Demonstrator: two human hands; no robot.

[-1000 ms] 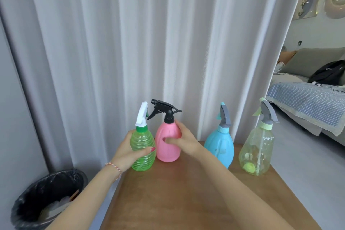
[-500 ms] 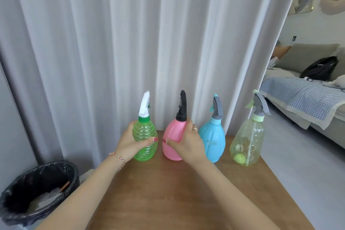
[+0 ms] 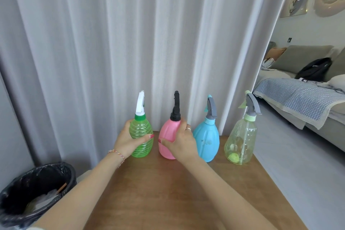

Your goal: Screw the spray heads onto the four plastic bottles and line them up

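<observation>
Four spray bottles stand upright in a row along the far edge of the wooden table, each with a spray head on. My left hand is wrapped around the green ribbed bottle with its white head. My right hand grips the pink bottle, which carries a black head pointing away from me. Right of them stand the blue bottle with a grey head and the clear yellowish bottle with a grey and pale green head; neither is touched.
A grey curtain hangs right behind the bottles. A black-lined waste bin sits on the floor at the lower left. To the right, past the table edge, are a light floor and a sofa with a checked blue blanket.
The pink bottle was turned so its black head now points away instead of left, and it moved closer to the blue one. Both hands keep their hold.
</observation>
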